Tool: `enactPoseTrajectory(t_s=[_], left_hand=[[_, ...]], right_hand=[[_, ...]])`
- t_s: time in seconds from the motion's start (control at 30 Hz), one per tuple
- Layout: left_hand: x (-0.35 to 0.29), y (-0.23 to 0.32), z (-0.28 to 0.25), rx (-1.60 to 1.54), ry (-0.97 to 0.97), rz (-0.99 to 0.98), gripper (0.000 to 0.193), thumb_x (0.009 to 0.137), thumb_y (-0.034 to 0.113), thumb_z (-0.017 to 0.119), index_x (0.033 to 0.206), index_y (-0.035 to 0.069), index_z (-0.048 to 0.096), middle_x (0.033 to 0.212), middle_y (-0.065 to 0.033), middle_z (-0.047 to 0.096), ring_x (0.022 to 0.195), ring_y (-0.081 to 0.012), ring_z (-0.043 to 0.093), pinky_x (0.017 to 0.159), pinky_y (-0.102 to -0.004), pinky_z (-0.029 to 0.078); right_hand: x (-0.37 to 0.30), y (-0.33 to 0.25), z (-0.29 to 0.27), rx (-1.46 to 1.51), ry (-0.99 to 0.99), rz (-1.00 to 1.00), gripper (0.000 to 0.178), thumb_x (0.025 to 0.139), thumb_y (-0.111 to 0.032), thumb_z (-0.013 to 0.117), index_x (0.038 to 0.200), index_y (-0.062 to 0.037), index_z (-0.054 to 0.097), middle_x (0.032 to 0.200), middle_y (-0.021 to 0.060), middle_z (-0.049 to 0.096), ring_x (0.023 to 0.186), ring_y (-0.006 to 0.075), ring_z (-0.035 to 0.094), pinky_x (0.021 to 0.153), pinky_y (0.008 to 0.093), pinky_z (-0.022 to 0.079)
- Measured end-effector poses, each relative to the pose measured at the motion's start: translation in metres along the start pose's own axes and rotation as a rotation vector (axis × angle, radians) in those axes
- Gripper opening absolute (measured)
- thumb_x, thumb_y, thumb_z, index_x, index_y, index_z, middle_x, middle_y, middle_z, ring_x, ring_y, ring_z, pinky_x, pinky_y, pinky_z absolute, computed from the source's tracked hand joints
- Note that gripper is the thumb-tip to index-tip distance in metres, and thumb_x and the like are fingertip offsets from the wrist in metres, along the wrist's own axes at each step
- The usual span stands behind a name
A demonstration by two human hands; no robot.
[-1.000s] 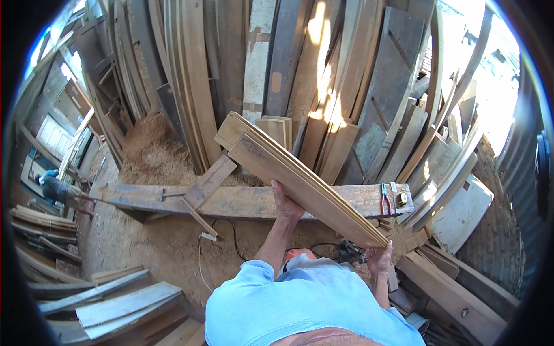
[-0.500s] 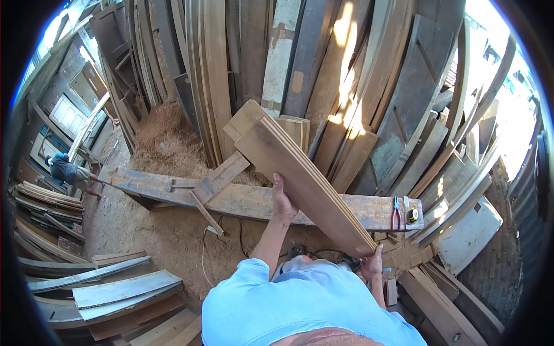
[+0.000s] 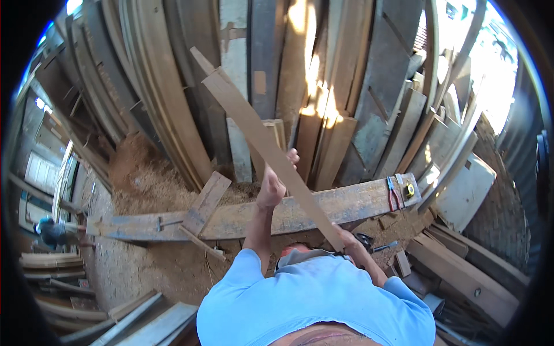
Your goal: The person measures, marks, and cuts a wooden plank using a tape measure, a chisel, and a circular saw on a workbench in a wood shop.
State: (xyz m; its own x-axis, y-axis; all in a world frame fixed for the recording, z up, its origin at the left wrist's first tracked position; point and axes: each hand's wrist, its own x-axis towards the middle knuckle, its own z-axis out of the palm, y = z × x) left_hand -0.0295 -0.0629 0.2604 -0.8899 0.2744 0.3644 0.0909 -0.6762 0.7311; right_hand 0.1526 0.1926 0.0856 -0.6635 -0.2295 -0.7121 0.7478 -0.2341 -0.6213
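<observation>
Sawdust (image 3: 151,187) and leaning planks (image 3: 164,86) behind the bench (image 3: 358,202) — boards (image 3: 281,165) in both hands (image 3: 271,189).

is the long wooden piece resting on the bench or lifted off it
Lifted: the left hand holds the wooden piece above the bench, partway along; the right hand holds its near end.

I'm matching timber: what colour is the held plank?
The held plank is light brown, clearest in the head view.
</observation>
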Motion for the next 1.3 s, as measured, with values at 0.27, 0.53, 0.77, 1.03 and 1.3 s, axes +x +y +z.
enactPoseTrajectory(t_s=[0.27,0.53,0.77,1.03,1.3], left_hand=[[-0.037,-0.036,-0.035,-0.108,0.417,-0.137,0.069,0.086,0.041,0.086,0.138,0.007,0.056,0.123,-0.0079,0.070,0.113,-0.0253,0.068,0.102,-0.0447,0.056],[-0.021,-0.002,-0.114,0.377,0.700,-0.040,0.052,0.090,0.035,0.086,0.124,0.002,0.066,0.117,-0.0059,0.071,0.106,-0.0178,0.067,0.092,-0.0369,0.055],[-0.049,0.023,-0.151,1.045,0.491,-0.129,0.056,0.084,0.032,0.088,0.121,-0.003,0.065,0.102,-0.0133,0.077,0.093,-0.0247,0.074,0.084,-0.0392,0.058],[-0.077,-0.021,-0.125,1.732,0.054,-0.833,0.050,0.084,0.052,0.079,0.117,0.017,0.065,0.102,-0.0140,0.077,0.102,-0.0395,0.073,0.088,-0.0541,0.056],[-0.124,-0.069,-0.152,1.764,-0.128,-0.916,0.049,0.088,0.049,0.077,0.121,0.017,0.061,0.123,-0.0123,0.072,0.115,-0.0358,0.069,0.092,-0.0518,0.055]], right_hand=[[0.013,0.048,-0.052,-0.138,-0.382,-0.057,0.042,0.103,-0.050,0.054,0.123,-0.0170,0.070,0.098,0.0078,0.076,0.073,0.0213,0.067,0.059,0.0368,0.054],[0.000,0.062,-0.076,-0.144,0.605,-0.039,0.032,0.104,-0.027,0.056,0.102,0.0035,0.065,0.078,0.0091,0.067,0.054,0.0147,0.057,0.046,0.0317,0.044],[-0.013,0.096,-0.081,-0.198,0.612,0.096,0.027,0.103,-0.023,0.055,0.094,0.0014,0.061,0.069,0.0087,0.062,0.047,0.0162,0.053,0.040,0.0326,0.039],[0.007,0.098,-0.066,-0.274,0.567,0.128,0.030,0.104,-0.025,0.055,0.102,0.0031,0.064,0.075,0.0099,0.067,0.054,0.0167,0.059,0.044,0.0333,0.048],[-0.004,0.075,-0.073,-0.334,0.550,0.043,0.030,0.103,-0.024,0.056,0.097,0.0036,0.066,0.077,0.0108,0.068,0.056,0.0166,0.062,0.046,0.0326,0.049]])
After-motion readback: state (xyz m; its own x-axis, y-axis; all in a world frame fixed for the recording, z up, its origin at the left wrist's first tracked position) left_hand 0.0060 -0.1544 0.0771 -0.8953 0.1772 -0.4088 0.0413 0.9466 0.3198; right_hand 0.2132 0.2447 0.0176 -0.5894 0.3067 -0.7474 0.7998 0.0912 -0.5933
